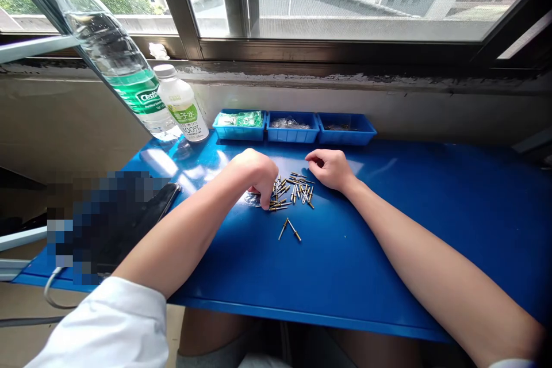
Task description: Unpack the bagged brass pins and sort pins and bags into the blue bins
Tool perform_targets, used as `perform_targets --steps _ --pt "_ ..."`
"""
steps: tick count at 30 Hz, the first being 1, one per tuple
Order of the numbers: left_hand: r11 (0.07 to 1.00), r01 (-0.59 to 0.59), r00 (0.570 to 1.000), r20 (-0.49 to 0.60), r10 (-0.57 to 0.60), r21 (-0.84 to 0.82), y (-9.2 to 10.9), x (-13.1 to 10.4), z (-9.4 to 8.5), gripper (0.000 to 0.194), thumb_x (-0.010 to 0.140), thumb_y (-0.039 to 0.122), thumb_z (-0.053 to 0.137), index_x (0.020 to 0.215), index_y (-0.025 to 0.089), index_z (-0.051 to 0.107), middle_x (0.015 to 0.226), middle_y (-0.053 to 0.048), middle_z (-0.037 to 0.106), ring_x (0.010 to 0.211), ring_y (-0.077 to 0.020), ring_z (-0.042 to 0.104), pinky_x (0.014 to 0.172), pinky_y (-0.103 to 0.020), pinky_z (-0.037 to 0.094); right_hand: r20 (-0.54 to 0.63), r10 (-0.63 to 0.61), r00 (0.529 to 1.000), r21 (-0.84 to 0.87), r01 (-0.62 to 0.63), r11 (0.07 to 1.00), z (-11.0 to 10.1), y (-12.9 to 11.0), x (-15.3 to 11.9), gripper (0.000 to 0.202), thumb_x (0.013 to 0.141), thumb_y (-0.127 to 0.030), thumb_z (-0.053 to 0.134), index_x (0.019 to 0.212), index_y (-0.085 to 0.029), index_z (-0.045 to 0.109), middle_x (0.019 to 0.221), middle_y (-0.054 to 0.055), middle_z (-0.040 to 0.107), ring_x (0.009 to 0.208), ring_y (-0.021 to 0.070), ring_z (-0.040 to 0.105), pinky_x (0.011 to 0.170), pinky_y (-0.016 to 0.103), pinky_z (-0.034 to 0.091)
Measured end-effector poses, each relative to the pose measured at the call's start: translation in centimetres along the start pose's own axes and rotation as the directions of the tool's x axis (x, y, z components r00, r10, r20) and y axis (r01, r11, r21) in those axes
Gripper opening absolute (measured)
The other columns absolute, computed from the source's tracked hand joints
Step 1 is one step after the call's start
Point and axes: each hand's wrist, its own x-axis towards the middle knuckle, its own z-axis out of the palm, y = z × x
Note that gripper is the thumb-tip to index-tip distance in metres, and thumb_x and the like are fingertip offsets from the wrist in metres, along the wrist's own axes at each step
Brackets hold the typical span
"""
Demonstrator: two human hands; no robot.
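Observation:
Brass-and-silver rivet-like pins [302, 190] lie in a loose pile on the blue table. My left hand [259, 172] is at the pile's left edge, fingers pointing down and pressed together; what they grip, if anything, is hidden. A piece of clear plastic [252, 198] shows beneath that hand. To the right of the pile, my right hand [331, 168] rests on the table with its fingers curled in, and their inner side is hidden. Two separate pins [294, 230] lie nearer the front, their upper ends close together.
Three blue bins, the left [240, 132] with green packets, the middle [292, 134] with clear bags, the right [347, 136] with small dark items, line the table's back. A large water bottle [116, 57] and a white bottle [183, 106] stand back left. A dark device [125, 224] lies left.

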Motion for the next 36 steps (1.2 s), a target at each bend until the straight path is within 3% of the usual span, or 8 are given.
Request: perform_targets --steps 6,13,18,23,27,36 --pt "0.964 0.032 0.998 -0.04 -0.044 -0.264 -0.59 -0.21 -0.17 0.03 0.042 0.027 0.08 0.03 0.02 0.053 0.038 -0.007 0.054 0.054 -0.0251 0.058 0.055 -0.031 0.04 0.004 0.002 1.0 0.005 -0.002 1.0 0.03 0.11 -0.07 0.016 0.075 -0.016 0.055 0.078 -0.018 0.07 0.072 0.003 0.072 0.061 0.0165 0.063 0.06 0.027 0.05" --pt "0.996 0.049 0.999 0.013 -0.048 -0.079 -0.27 -0.51 -0.51 0.027 0.053 0.028 0.071 0.033 0.02 0.055 0.049 -0.01 0.062 0.062 -0.0272 0.061 0.061 -0.033 0.042 0.0 0.004 1.0 0.001 -0.004 1.0 -0.01 0.1 -0.04 0.015 0.074 -0.017 0.055 0.077 -0.019 0.07 0.07 0.002 0.071 0.059 0.0163 0.063 0.059 0.027 0.049" --pt "0.984 0.094 0.995 -0.007 -0.096 -0.154 -0.06 -0.1 -0.08 0.024 0.045 0.022 0.073 0.031 0.02 0.053 0.043 -0.009 0.058 0.061 -0.0277 0.06 0.06 -0.033 0.042 0.0 0.001 1.0 0.001 -0.001 1.0 0.01 0.01 -0.08 0.016 0.074 -0.016 0.055 0.078 -0.018 0.07 0.07 0.003 0.071 0.059 0.0161 0.063 0.06 0.027 0.049" --pt "0.998 0.046 0.998 0.052 -0.044 -0.043 -0.09 -0.19 -0.38 0.016 0.054 0.028 0.067 0.042 0.019 0.062 0.056 -0.01 0.065 0.066 -0.0261 0.062 0.064 -0.032 0.045 0.004 0.0 1.0 -0.001 0.0 1.0 -0.03 -0.04 -0.08 0.016 0.074 -0.016 0.055 0.078 -0.018 0.071 0.071 0.003 0.071 0.06 0.0157 0.063 0.059 0.026 0.049" --pt "1.0 0.003 0.993 0.12 -0.006 0.027 -0.1 -0.35 -0.77 0.02 0.059 0.035 0.06 0.055 0.017 0.069 0.069 -0.01 0.071 0.066 -0.0235 0.063 0.062 -0.03 0.046 0.006 -0.001 1.0 -0.004 0.001 1.0 -0.03 -0.12 -0.07 0.016 0.074 -0.016 0.055 0.078 -0.017 0.071 0.071 0.003 0.071 0.06 0.0156 0.063 0.058 0.026 0.048" --pt "0.995 -0.017 0.993 0.12 0.004 0.102 0.17 -0.08 -0.51 0.018 0.054 0.03 0.06 0.06 0.016 0.07 0.07 -0.007 0.073 0.061 -0.02 0.062 0.054 -0.026 0.043 0.003 -0.007 1.0 -0.001 0.007 1.0 -0.04 -0.05 -0.09 0.016 0.074 -0.015 0.055 0.078 -0.017 0.071 0.07 0.003 0.071 0.059 0.0157 0.062 0.058 0.026 0.048"
